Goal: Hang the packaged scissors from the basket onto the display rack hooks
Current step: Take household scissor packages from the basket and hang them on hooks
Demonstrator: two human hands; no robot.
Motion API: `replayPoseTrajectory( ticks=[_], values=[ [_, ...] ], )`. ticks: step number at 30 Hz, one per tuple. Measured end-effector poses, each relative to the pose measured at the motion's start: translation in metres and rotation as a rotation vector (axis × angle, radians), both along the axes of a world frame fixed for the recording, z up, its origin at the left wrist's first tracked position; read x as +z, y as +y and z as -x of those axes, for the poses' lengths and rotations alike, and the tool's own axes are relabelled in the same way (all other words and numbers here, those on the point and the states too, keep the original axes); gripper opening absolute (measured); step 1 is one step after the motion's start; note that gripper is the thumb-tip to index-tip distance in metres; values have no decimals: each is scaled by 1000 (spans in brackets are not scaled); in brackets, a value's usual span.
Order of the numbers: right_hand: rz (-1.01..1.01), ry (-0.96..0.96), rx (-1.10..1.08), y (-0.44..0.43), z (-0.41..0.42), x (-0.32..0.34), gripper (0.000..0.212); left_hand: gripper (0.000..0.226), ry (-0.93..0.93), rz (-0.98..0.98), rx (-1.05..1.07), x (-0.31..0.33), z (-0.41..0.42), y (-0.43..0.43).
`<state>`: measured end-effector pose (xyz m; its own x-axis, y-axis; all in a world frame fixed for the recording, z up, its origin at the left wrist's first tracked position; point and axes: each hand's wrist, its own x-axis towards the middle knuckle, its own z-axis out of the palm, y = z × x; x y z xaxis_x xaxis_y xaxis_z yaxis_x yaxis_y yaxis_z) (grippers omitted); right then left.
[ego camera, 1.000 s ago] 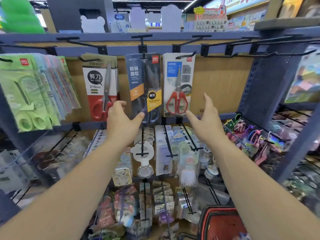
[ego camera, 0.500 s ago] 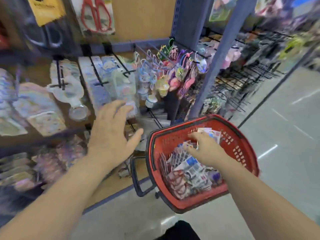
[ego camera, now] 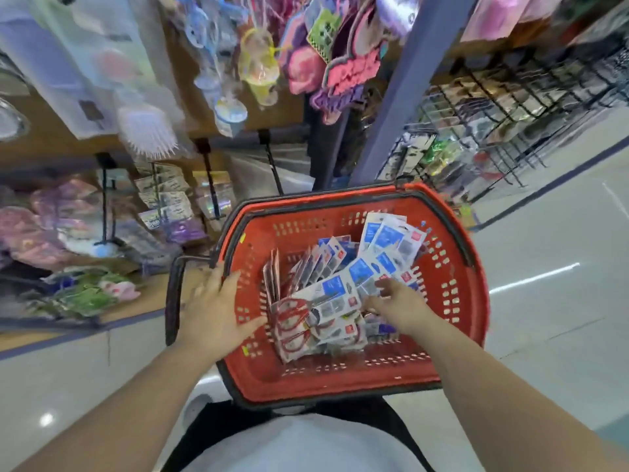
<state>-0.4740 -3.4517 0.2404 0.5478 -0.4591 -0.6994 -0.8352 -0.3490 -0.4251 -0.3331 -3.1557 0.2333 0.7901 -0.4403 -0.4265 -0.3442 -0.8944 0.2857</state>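
A red plastic basket (ego camera: 452, 240) with black handles stands on the floor right below me. Several packaged scissors (ego camera: 337, 294) lie in it, white cards with blue labels and red-handled scissors. My left hand (ego camera: 218, 311) rests flat with spread fingers on the basket's left rim. My right hand (ego camera: 398, 304) is inside the basket, its fingers curled over the edge of a blue-and-white package on top of the pile. The rack hooks with hung scissors are out of view.
Lower shelf hooks (ego camera: 207, 178) with small packaged goods hang to the left of the basket. A blue upright post (ego camera: 384, 107) rises behind it. A black wire rack (ego camera: 510, 124) stands at the right. Pale tiled floor (ego camera: 544, 335) stretches to the right.
My view has dropped from the scissors hooks down to the basket. Both hands came down; the left moved onto the basket rim and the right reached deeper into the packages.
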Motion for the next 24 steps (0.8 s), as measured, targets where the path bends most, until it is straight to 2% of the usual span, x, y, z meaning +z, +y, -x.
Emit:
replayPoseTrajectory(
  ticks=[4,8,10,11,13,15,19,24],
  values=[
    [86,-6,32,-22,-10,-39,74,123,-50,-58,36,-27,20,-7],
    [432,-119,121,-14,0,-57,87,133,-170,-67,64,-48,33,-7],
    [598,-154,73,-13,1,-62,84,134,-185,-93,72,-55,35,-7],
    [597,-156,19,-16,0,-65,88,134,-194,-99,82,-57,35,-7],
    [418,-220,-114,-20,-2,-65,90,132,-198,-109,97,-58,36,-8],
    [239,-321,-268,-24,-3,-65,76,130,-189,-109,101,-58,38,-9],
    [103,-379,-448,-9,-5,-69,60,125,-183,-85,111,-57,38,-8],
    [-140,-442,-771,23,-21,-91,66,119,-204,-70,109,-60,39,-8]
  ],
)
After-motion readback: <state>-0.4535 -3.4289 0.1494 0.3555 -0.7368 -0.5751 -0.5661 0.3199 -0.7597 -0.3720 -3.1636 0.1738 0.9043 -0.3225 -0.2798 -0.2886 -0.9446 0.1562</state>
